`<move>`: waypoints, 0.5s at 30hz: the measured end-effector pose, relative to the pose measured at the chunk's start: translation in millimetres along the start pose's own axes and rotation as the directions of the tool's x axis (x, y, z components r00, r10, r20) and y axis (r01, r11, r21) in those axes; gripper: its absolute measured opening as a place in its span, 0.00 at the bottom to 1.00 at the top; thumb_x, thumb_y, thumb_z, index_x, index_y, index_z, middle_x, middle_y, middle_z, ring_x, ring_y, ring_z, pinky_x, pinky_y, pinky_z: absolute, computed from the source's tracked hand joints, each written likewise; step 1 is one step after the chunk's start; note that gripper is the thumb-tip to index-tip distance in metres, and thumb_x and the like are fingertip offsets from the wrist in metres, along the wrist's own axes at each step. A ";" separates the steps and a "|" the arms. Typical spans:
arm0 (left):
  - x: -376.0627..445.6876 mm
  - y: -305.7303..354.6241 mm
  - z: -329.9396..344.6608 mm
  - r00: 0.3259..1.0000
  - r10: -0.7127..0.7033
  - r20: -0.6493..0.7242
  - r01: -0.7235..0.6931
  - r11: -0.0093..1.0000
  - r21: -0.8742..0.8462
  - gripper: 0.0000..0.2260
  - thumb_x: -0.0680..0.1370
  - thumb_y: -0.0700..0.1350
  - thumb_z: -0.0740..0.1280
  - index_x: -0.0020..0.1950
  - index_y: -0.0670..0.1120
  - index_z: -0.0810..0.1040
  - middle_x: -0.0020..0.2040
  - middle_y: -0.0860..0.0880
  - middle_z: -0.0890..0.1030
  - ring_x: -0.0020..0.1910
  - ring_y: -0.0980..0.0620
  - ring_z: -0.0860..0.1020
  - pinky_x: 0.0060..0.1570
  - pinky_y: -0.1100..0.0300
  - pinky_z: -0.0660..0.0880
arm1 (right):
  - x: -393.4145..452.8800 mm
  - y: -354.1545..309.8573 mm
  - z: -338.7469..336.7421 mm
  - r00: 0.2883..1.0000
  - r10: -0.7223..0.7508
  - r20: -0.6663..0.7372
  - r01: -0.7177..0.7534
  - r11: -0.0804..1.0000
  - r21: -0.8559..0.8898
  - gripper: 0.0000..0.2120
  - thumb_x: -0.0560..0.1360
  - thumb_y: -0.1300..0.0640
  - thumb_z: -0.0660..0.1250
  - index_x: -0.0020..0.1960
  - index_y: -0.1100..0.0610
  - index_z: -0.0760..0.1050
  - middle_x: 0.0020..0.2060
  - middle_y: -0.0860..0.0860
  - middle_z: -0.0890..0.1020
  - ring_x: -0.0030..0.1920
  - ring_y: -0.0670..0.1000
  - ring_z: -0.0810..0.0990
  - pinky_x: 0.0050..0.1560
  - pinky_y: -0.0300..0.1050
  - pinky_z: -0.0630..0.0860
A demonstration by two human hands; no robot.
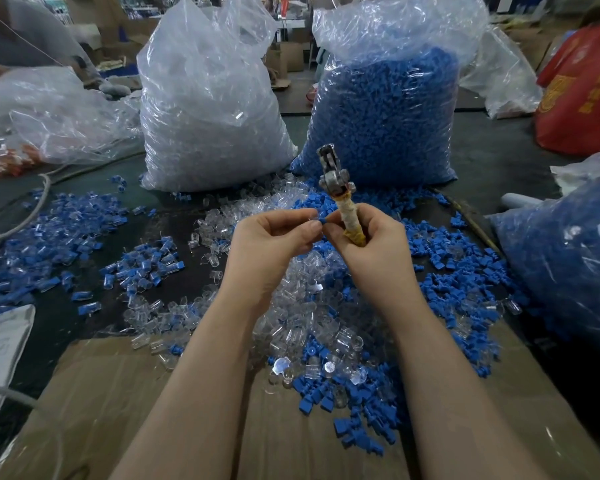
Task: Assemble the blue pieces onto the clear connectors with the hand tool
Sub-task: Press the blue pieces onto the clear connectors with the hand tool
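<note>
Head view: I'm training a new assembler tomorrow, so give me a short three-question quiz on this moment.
1. True or false: the hand tool lies on the table.
2. Which big bag stands on the right? A) bag of clear connectors B) bag of blue pieces C) red bag
3. Fill in: the left hand and right hand meet at a small ____ piece.

Key: 1 false, the right hand holds it with its head up. 2 B; the bag of clear connectors stands left of it. 3 blue.
</note>
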State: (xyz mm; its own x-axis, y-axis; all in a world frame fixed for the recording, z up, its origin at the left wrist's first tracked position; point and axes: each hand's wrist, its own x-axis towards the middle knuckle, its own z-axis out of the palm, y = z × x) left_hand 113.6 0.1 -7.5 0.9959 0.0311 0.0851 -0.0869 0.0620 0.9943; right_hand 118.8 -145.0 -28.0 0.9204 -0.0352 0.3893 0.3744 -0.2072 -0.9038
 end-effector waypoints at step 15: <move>0.5 -2.5 0.9 0.999 0.041 -0.022 -0.039 0.996 0.082 0.07 0.75 0.37 0.72 0.53 0.42 0.84 0.43 0.46 0.86 0.45 0.49 0.85 0.46 0.61 0.81 | -0.8 -0.6 -2.7 0.999 0.010 0.033 -0.009 1.000 -0.028 0.02 0.76 0.60 0.70 0.46 0.58 0.78 0.38 0.58 0.81 0.41 0.61 0.78 0.45 0.58 0.78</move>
State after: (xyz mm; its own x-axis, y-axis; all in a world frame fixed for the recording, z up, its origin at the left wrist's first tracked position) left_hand 114.4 -0.9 -9.9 0.9907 0.0558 0.1243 -0.1233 -0.0214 0.9921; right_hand 117.6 -147.5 -27.4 0.9275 -0.0053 0.3739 0.3624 -0.2340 -0.9022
